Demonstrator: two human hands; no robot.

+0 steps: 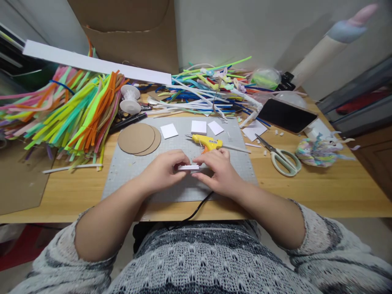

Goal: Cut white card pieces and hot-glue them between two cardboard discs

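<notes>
Knit grey sleeves lowest; left hand (163,169) and right hand (219,171) both pinch flat white foam piece (188,167) over grey cutting mat (128,167). Yellow glue gun (210,143) just behind, round cardboard discs (137,139) left.

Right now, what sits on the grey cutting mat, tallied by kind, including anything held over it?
Cardboard discs: 2
White squares: 3
Yellow glue gun: 1
White piece pinched between left hand and right hand: 1
Total: 7
</notes>
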